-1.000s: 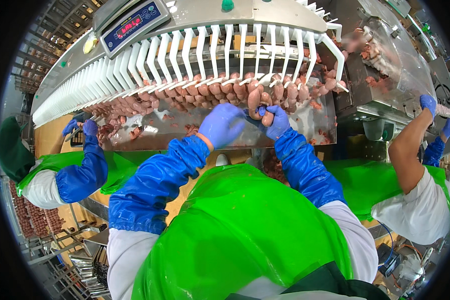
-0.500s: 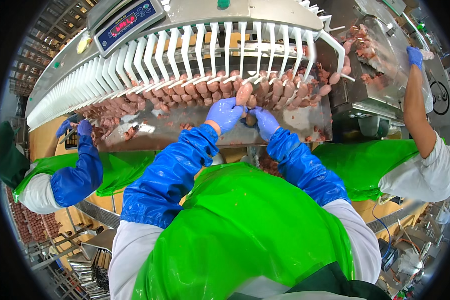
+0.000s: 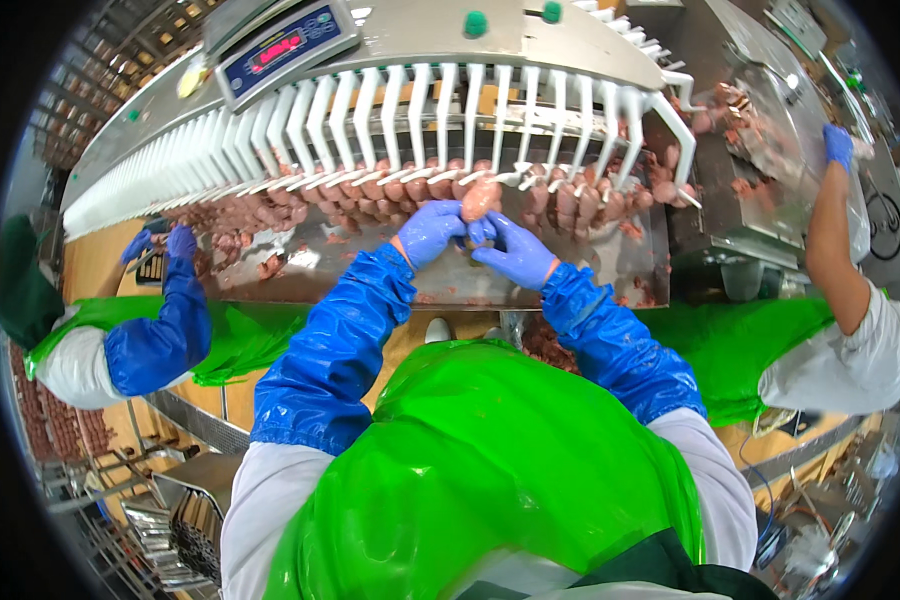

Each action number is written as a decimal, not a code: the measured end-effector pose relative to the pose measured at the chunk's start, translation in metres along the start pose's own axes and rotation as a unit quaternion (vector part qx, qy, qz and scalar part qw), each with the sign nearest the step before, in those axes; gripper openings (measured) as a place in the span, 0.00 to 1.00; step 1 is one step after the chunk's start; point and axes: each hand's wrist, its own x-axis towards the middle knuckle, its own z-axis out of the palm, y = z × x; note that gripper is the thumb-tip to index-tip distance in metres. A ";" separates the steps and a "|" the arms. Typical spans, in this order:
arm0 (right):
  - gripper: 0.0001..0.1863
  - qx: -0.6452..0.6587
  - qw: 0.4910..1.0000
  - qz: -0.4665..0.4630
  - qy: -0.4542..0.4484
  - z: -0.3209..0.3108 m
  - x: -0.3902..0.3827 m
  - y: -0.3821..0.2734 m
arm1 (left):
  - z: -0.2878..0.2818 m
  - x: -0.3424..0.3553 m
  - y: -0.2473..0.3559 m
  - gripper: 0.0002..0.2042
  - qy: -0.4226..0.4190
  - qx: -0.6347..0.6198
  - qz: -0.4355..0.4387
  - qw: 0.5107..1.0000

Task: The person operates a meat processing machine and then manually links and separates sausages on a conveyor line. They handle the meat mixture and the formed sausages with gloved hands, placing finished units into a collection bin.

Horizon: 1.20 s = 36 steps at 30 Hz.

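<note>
Holding the sausage (image 3: 481,198) near its lower end, the left hand (image 3: 430,234) pinches it close to the white hooks (image 3: 472,110), over the metal desk (image 3: 450,287). The sausage looks wet; I judge it soft, slippery and easy to tear, so best held gently by one end. The right hand (image 3: 518,252) bends inward just below, but I cannot tell what its grip pinches. Both forearms (image 3: 320,360) reach forward.

Sausage link (image 3: 482,196), pink and plump.
Glossy and oval, it lies whole, its near end at the left hand's (image 3: 432,233) fingertips, just beside the right hand (image 3: 517,252).
</note>
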 end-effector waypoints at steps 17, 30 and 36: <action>0.22 -0.029 0.984 0.171 -0.037 -0.021 -0.003 -0.031 | 0.025 -0.002 -0.023 0.14 0.169 0.059 0.053 0.982; 0.18 -0.418 0.892 0.161 0.052 -0.001 -0.007 -0.049 | 0.012 0.004 -0.025 0.12 0.121 0.094 0.019 0.988; 0.09 -0.180 0.963 0.085 0.184 0.002 -0.008 -0.013 | 0.015 0.020 -0.022 0.11 -0.014 -0.181 -0.021 0.983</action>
